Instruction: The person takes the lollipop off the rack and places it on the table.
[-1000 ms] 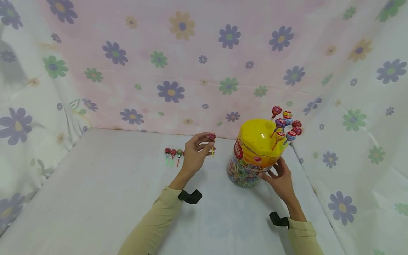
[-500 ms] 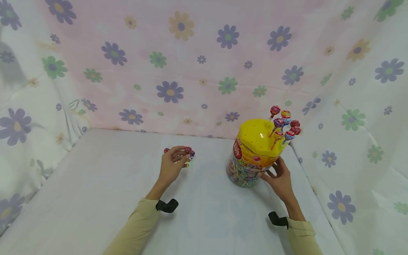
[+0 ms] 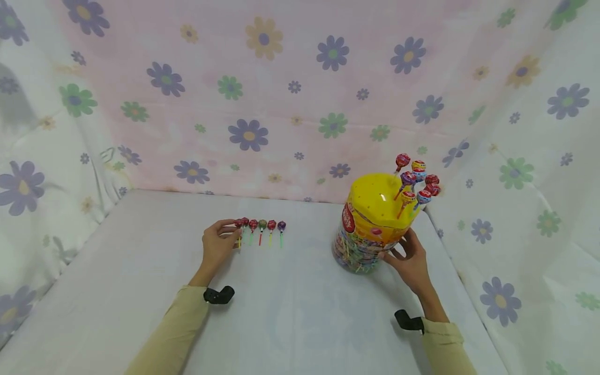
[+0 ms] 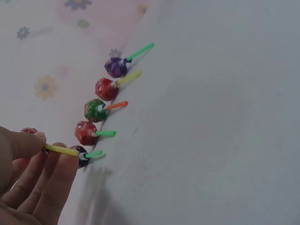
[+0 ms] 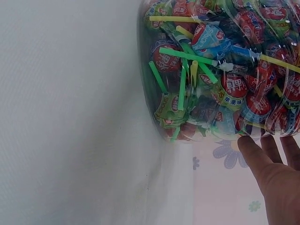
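Observation:
My left hand (image 3: pixel 216 247) pinches a red-wrapped lollipop (image 4: pixel 63 150) by its yellow stick, between thumb and fingers. It is at the left end of a row of lollipops on the table, right beside a dark red one (image 4: pixel 83 158) with a green stick. A purple lollipop (image 3: pixel 282 226) ends the row on the right. On the right stands a big clear jar (image 3: pixel 349 249) packed with lollipops, under a yellow lid (image 3: pixel 372 195). My right hand (image 3: pixel 412 263) holds the jar's lower right side, thumb in front; some of its fingers are partly hidden behind the jar.
Several lollipops (image 3: pixel 407 178) stick up from holes along the lid's right side. A white cloth (image 3: pixel 290 317) covers the table, and flowered cloth (image 3: pixel 267 94) hangs behind and at both sides. Black wrist cameras (image 3: pixel 219 295) sit on both sleeves.
My left hand has carried the lollipop leftwards and down, from near the jar to the row's left end, and the rest of the row now shows. The right hand stays on the jar.

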Motion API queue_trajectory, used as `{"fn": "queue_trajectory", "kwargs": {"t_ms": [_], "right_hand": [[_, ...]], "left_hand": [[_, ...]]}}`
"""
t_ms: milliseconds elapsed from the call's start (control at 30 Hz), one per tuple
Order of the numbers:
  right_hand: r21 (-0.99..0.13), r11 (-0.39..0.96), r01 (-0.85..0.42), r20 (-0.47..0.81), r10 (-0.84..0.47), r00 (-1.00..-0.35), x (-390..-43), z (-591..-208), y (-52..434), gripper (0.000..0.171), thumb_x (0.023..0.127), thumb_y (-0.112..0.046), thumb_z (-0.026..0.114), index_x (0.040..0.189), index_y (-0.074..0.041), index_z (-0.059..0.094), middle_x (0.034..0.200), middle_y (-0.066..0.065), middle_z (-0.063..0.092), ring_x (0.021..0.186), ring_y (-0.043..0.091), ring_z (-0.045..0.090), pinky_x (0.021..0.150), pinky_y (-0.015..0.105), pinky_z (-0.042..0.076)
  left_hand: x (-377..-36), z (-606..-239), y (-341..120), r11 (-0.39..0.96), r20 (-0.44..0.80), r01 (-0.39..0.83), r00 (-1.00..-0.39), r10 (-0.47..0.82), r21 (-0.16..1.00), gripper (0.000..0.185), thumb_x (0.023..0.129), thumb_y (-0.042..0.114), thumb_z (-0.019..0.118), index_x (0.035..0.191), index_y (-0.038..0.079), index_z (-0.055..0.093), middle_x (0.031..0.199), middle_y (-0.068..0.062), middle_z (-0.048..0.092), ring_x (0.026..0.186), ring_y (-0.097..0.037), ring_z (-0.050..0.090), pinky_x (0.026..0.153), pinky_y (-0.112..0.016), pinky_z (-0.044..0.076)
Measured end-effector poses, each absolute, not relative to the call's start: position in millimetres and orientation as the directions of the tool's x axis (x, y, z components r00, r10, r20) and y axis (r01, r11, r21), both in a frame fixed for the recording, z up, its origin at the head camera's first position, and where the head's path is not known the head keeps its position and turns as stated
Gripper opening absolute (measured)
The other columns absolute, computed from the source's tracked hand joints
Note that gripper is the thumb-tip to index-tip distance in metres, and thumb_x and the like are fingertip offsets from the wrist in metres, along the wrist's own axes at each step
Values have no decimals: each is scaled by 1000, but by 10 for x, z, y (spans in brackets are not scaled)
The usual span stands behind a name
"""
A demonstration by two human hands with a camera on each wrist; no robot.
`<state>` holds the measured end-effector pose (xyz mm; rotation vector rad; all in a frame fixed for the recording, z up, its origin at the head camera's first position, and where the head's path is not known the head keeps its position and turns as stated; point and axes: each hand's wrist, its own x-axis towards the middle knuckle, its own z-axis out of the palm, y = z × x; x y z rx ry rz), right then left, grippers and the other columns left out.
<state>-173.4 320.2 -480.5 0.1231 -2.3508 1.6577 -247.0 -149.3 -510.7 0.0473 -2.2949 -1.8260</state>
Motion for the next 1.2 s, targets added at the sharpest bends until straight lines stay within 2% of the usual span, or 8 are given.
{"fn": "queue_trajectory", "kwargs": {"t_ms": [200,400,633,867,1033,1200], "right_hand": [[-914,350,-205,248,83,-965,-1732,-4806,3206,89,89,-7,79,161,-24,28,156,10,40,140,31,45,102,23,48],[-917,343,-202,242,79,-967,-1724,-4806,3200,89,89,-7,78,161,-24,28,156,10,40,140,28,45,101,18,48],[-922,338,-192,233,86,-969,-1705,-4811,3184,88,90,-9,78,161,-24,28,157,11,39,141,31,44,100,17,47],[-919,341,-200,242,86,-966,-1704,-4801,3185,88,90,-7,78,161,-23,28,157,10,39,141,32,44,101,18,47],[-918,346,-193,237,88,-968,-1705,-4791,3186,88,90,-8,78,161,-23,28,157,10,39,142,33,43,102,21,47],[-919,347,-187,232,91,-968,-1707,-4786,3186,88,90,-8,78,161,-23,28,157,10,39,142,34,43,104,27,47]], "left_hand": [[-2655,-5135,-1596,344,146,80,-975,-169,936,32,94,4,70,124,-6,65,106,-30,72,72,-10,72,57,-15,56],[-2793,-5149,-1643,429,106,28,-982,-159,903,33,93,6,71,122,-8,65,106,-30,72,75,-21,74,55,-13,51],[-2859,-5170,-1688,452,25,-44,-989,-146,891,33,93,5,69,122,-10,64,110,-32,71,68,-12,70,54,-13,51],[-2916,-5165,-1731,480,5,-38,-996,-87,876,34,94,7,69,123,-10,64,108,-32,71,62,-8,67,54,-15,53],[-2923,-5162,-1758,532,35,-10,-997,-74,847,36,93,8,72,123,-9,65,98,-30,72,53,-8,63,50,-18,51],[-2896,-5172,-1768,582,84,11,-992,-98,813,37,92,11,73,122,-10,66,97,-28,73,58,-11,65,54,-19,49]]}}
